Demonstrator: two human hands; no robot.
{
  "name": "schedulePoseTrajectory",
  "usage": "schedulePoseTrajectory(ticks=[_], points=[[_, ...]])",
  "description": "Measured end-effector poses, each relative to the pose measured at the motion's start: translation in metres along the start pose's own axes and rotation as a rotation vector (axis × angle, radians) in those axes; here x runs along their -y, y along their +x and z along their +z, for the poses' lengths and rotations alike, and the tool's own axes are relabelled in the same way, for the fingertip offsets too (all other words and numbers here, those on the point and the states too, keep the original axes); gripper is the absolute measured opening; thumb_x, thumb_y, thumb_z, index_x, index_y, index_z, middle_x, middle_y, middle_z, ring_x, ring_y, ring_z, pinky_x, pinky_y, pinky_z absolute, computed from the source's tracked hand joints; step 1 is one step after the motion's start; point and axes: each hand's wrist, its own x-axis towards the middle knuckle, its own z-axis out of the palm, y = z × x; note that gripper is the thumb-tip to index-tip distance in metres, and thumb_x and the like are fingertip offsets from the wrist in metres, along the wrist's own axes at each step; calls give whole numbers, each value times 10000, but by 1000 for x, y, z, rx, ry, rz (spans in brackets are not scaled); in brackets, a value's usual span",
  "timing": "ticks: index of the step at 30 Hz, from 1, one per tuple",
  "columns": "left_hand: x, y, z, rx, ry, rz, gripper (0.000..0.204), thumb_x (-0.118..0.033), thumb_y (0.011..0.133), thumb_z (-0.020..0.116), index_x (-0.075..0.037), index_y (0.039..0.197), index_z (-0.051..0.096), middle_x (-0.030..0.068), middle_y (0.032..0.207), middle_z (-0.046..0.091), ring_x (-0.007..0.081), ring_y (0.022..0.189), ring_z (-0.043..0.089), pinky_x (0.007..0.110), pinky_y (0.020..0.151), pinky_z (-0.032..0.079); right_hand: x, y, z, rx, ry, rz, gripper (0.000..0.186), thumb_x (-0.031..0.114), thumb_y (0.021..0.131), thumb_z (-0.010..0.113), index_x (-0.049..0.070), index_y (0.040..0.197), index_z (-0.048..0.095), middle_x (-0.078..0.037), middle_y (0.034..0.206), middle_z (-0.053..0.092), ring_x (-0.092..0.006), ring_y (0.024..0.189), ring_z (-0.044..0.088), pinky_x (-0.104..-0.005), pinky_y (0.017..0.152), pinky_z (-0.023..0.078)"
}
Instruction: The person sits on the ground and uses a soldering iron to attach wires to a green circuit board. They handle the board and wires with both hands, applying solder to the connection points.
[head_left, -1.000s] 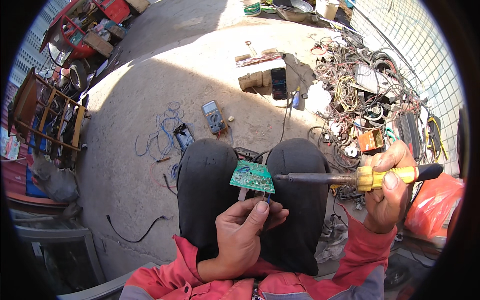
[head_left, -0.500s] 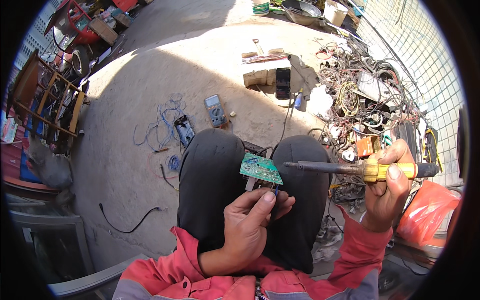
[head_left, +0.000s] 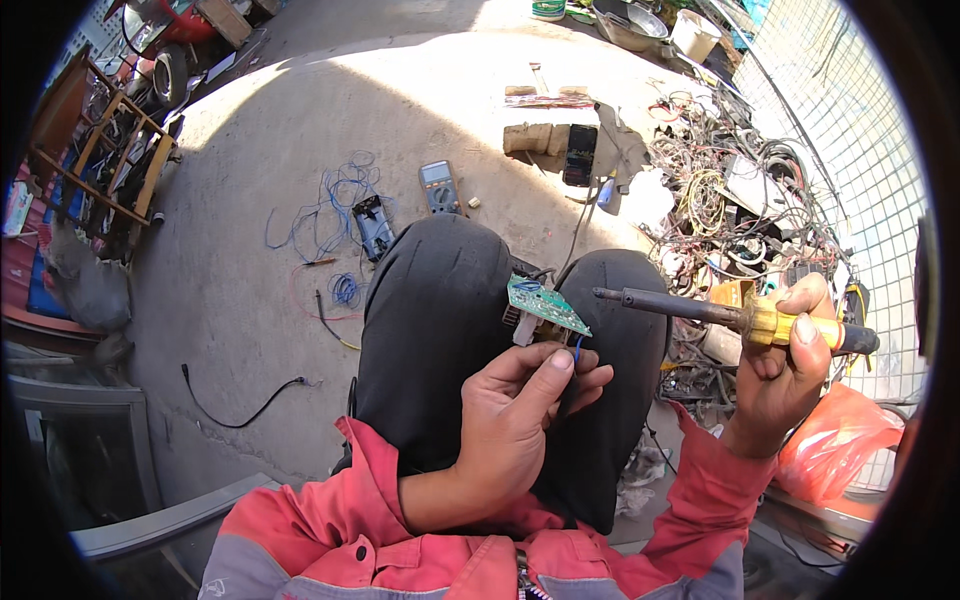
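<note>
A small green circuit board (head_left: pixel 548 306) with a blue wire and parts on its underside is tilted above the gap between my knees. My left hand (head_left: pixel 505 425) pinches it at its near edge, thumb on top, the blue wire beside the fingertips; what exactly lies between the fingers is partly hidden. In my right hand (head_left: pixel 785 375) is a soldering iron (head_left: pixel 690 305), gripped by its yellow handle. Its dark metal shaft points left, and the tip stops just right of the board, apart from it.
Beyond my left knee lie a multimeter (head_left: pixel 440 187), an opened dark case (head_left: pixel 373 228) and thin blue wires (head_left: pixel 345 290). A phone (head_left: pixel 580 155) leans by a wooden block. Tangled cables (head_left: pixel 715 190) fill the right side near a red plastic bag (head_left: pixel 835 445). A black cord (head_left: pixel 240 424) lies left.
The view has tipped, so the ground things sit higher. The circuit board is tilted more steeply and, with the soldering iron, has shifted slightly right. Both hands keep their holds.
</note>
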Motion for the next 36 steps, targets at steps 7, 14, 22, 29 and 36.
schedulePoseTrajectory(ticks=[7, 14, 22, 29, 36], points=[[-1, 0, 1, 1, 2, -20, 158, -95, 954, 571, 30, 1033, 626, 163, 984, 672, 278, 928, 686, 388, 807, 589, 8, -1, -2, 50, 49, 61, 202, 160, 866, 503, -39, 876, 470, -17, 649, 376, -47, 454, 292, -185, 436, 278], [-2, 0, 1, -3, 8, -14, 164, -105, 947, 588, 26, 1034, 636, 146, 957, 681, 255, 898, 693, 374, 789, 592, 6, -2, 0, -12, 14, 17, 192, 147, 874, 493, -43, 880, 464, -2, 645, 370, -30, 451, 284, -171, 429, 280], [-1, 0, -1, 11, -4, -22, 170, -104, 939, 601, 26, 1042, 640, 143, 959, 682, 245, 898, 690, 367, 786, 590, 6, -1, 2, -64, 8, 49, 198, 145, 888, 491, -44, 940, 465, 55, 547, 340, -20, 447, 295, -164, 436, 283], [0, 1, -2, 21, -24, -23, 166, -99, 934, 605, 20, 1044, 641, 137, 968, 681, 246, 908, 686, 367, 790, 581, 2, 2, -2, -18, 10, 67, 209, 165, 898, 511, -34, 950, 471, 59, 539, 340, -19, 445, 298, -163, 439, 277], [-4, 0, -1, 9, -62, -90, 186, -100, 937, 599, 11, 1085, 617, 125, 1000, 670, 235, 940, 670, 365, 826, 563, -1, 3, 0, -17, -4, 45, 187, 154, 906, 501, -27, 947, 479, 58, 539, 340, -19, 442, 286, -164, 431, 266]])
